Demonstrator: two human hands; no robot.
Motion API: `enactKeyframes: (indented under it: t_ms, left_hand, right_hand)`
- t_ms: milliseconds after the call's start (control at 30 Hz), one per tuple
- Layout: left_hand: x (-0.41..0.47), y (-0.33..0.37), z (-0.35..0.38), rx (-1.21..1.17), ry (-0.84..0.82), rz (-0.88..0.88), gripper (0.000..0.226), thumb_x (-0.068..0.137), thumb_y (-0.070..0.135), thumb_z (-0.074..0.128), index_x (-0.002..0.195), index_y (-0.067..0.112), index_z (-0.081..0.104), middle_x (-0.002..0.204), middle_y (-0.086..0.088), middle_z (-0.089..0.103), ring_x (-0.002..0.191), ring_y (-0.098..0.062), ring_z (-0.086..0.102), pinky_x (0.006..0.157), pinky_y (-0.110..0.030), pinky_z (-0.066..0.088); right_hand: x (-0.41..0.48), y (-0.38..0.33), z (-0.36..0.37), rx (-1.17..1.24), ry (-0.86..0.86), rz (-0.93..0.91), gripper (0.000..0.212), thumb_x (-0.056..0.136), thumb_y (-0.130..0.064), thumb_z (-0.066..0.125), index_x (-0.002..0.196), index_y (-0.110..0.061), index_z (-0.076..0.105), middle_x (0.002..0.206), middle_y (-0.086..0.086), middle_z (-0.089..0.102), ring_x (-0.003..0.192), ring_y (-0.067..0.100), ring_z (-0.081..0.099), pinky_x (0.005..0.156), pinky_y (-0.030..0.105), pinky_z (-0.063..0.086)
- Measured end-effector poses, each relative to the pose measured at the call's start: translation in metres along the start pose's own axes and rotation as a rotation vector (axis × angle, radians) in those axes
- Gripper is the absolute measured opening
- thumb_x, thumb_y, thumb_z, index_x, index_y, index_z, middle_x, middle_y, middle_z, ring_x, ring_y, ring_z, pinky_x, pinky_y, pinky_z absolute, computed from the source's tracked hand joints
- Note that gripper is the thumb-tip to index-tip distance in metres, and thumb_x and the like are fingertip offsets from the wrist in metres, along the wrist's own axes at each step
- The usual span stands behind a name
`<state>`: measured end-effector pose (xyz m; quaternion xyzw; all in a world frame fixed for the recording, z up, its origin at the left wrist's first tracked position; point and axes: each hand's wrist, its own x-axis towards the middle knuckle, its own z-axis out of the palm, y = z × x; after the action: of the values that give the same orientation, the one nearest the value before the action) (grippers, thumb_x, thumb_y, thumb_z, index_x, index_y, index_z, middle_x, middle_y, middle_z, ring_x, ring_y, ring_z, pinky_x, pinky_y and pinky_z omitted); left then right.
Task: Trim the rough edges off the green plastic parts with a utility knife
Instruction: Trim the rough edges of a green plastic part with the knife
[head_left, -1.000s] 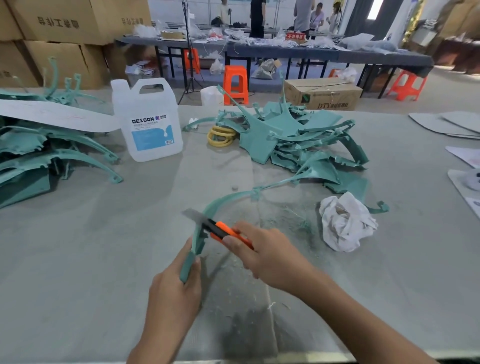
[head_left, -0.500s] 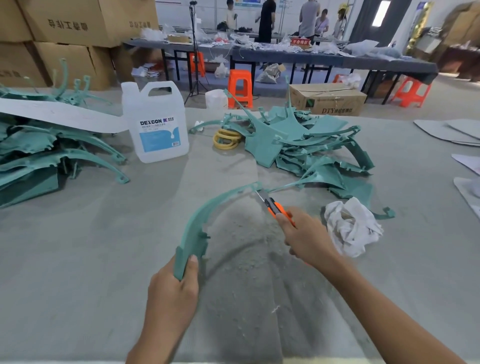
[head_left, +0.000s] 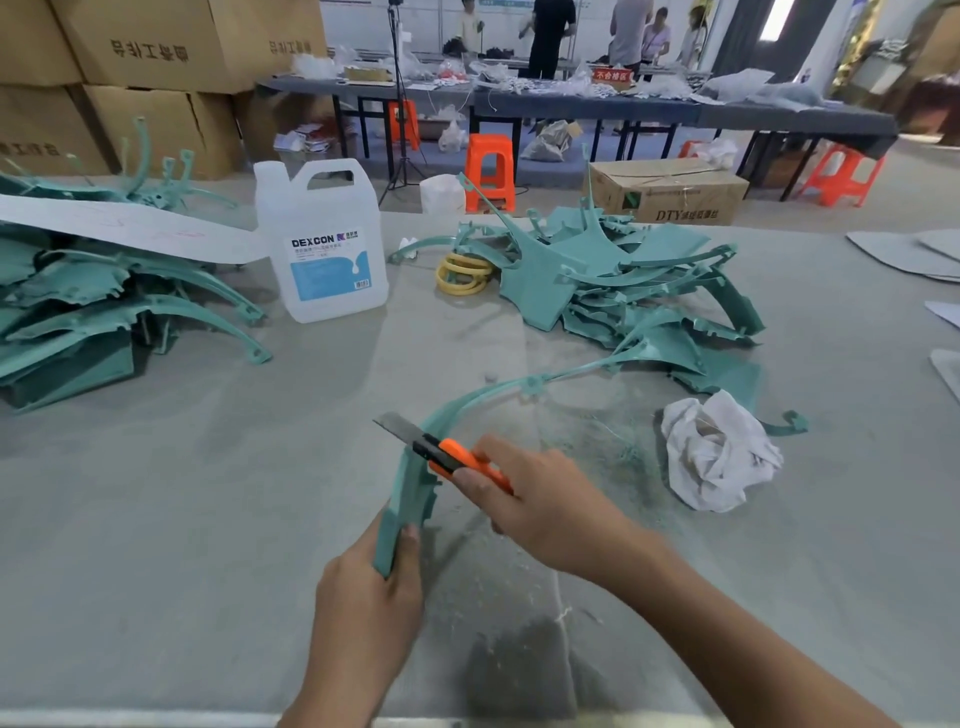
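A long curved green plastic part (head_left: 470, 397) arcs over the grey table from near my body toward the far right pile. My left hand (head_left: 363, 608) grips its near end, thumb against the strip. My right hand (head_left: 540, 499) holds an orange utility knife (head_left: 457, 457); its extended blade (head_left: 400, 423) lies across the part's edge just above my left hand. A heap of green parts (head_left: 623, 280) lies at the far right and another stack (head_left: 93, 296) at the left.
A white DEXCON jug (head_left: 324, 244) stands at the back centre, with yellow rings (head_left: 462, 273) beside it. A crumpled white cloth (head_left: 717, 452) lies right of my hands. Green shavings dust the table (head_left: 182, 519). Cardboard boxes, orange stools and people stand beyond.
My right hand has drawn the knife back along the curved part from its far middle to near my left hand. My left hand keeps its grip on the near end.
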<state>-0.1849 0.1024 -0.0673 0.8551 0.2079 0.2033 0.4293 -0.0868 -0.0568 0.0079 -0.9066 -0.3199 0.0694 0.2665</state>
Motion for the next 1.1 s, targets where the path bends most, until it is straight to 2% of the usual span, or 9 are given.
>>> enactKeyframes:
  t_ms: [200, 300, 433, 567, 700, 767, 933, 1033, 1100]
  left_hand:
    - [0.002, -0.003, -0.002, 0.001, -0.022, -0.026, 0.035, 0.098, 0.027, 0.058, 0.065, 0.033, 0.053, 0.057, 0.020, 0.059, 0.056, -0.005, 0.055, 0.045, -0.026, 0.033]
    - [0.001, 0.000, -0.001, 0.078, -0.058, 0.020, 0.013, 0.098, 0.033, 0.053, 0.092, 0.028, 0.064, 0.058, 0.013, 0.060, 0.056, -0.007, 0.056, 0.047, -0.016, 0.033]
    - [-0.006, 0.004, -0.002, 0.090, -0.081, 0.063, 0.029, 0.097, 0.035, 0.050, 0.123, 0.038, 0.064, 0.058, 0.007, 0.060, 0.059, -0.014, 0.059, 0.054, -0.029, 0.041]
    - [-0.003, 0.003, -0.002, 0.084, -0.042, 0.037, 0.018, 0.097, 0.034, 0.054, 0.106, 0.027, 0.067, 0.053, 0.010, 0.055, 0.058, -0.018, 0.057, 0.050, -0.023, 0.036]
    - [-0.002, 0.001, -0.003, 0.058, -0.022, 0.011, 0.011, 0.097, 0.033, 0.057, 0.096, 0.026, 0.066, 0.069, 0.028, 0.061, 0.059, -0.005, 0.057, 0.045, -0.016, 0.036]
    - [0.000, -0.001, -0.003, 0.056, -0.015, 0.022, 0.013, 0.098, 0.031, 0.057, 0.094, 0.023, 0.066, 0.068, 0.028, 0.061, 0.065, 0.000, 0.058, 0.045, -0.016, 0.037]
    - [0.001, -0.002, -0.002, 0.062, -0.052, 0.054, 0.019, 0.098, 0.034, 0.053, 0.097, 0.018, 0.064, 0.064, 0.025, 0.061, 0.064, 0.000, 0.058, 0.054, -0.011, 0.042]
    - [0.000, -0.004, -0.001, 0.067, -0.040, 0.036, 0.017, 0.098, 0.036, 0.054, 0.097, 0.023, 0.064, 0.065, 0.026, 0.060, 0.061, -0.002, 0.058, 0.050, -0.014, 0.042]
    - [-0.002, -0.002, -0.001, 0.094, -0.042, 0.039, 0.012, 0.098, 0.038, 0.053, 0.099, 0.030, 0.062, 0.067, 0.028, 0.060, 0.056, -0.005, 0.055, 0.045, -0.016, 0.037]
  right_hand:
    - [0.029, 0.041, -0.005, -0.169, 0.110, 0.082, 0.028, 0.104, -0.051, 0.041, 0.097, -0.025, 0.050, 0.069, -0.004, 0.058, 0.058, 0.019, 0.058, 0.058, 0.040, 0.054]
    - [0.044, 0.083, -0.013, -0.298, 0.200, 0.287, 0.031, 0.105, -0.050, 0.039, 0.095, -0.022, 0.047, 0.079, 0.001, 0.060, 0.069, 0.026, 0.058, 0.067, 0.042, 0.053]
    - [0.035, 0.120, -0.029, -0.290, 0.194, 0.511, 0.037, 0.106, -0.051, 0.035, 0.096, -0.019, 0.050, 0.089, 0.008, 0.067, 0.078, 0.027, 0.064, 0.074, 0.047, 0.057]
    - [0.017, 0.088, -0.022, -0.041, 0.340, 0.312, 0.034, 0.102, -0.058, 0.040, 0.093, -0.027, 0.052, 0.071, 0.000, 0.066, 0.060, 0.021, 0.064, 0.058, 0.045, 0.057]
    - [0.002, 0.047, 0.003, 0.071, 0.120, 0.069, 0.037, 0.092, -0.069, 0.035, 0.097, -0.036, 0.051, 0.067, 0.000, 0.066, 0.051, 0.011, 0.060, 0.049, 0.038, 0.052]
    - [0.010, 0.056, 0.005, 0.001, 0.130, 0.115, 0.036, 0.097, -0.064, 0.039, 0.098, -0.031, 0.054, 0.070, 0.000, 0.067, 0.059, 0.015, 0.064, 0.056, 0.040, 0.055]
    - [0.026, 0.115, -0.031, -0.241, 0.186, 0.529, 0.039, 0.105, -0.051, 0.037, 0.098, -0.017, 0.055, 0.090, 0.009, 0.067, 0.084, 0.030, 0.066, 0.078, 0.047, 0.057]
    - [0.020, 0.109, -0.038, -0.120, 0.305, 0.433, 0.038, 0.102, -0.059, 0.039, 0.088, -0.026, 0.051, 0.076, 0.002, 0.066, 0.065, 0.021, 0.063, 0.060, 0.037, 0.056]
    - [0.013, 0.085, -0.026, -0.048, 0.247, 0.247, 0.039, 0.097, -0.065, 0.036, 0.091, -0.030, 0.051, 0.067, -0.002, 0.066, 0.051, 0.010, 0.060, 0.044, 0.027, 0.048]
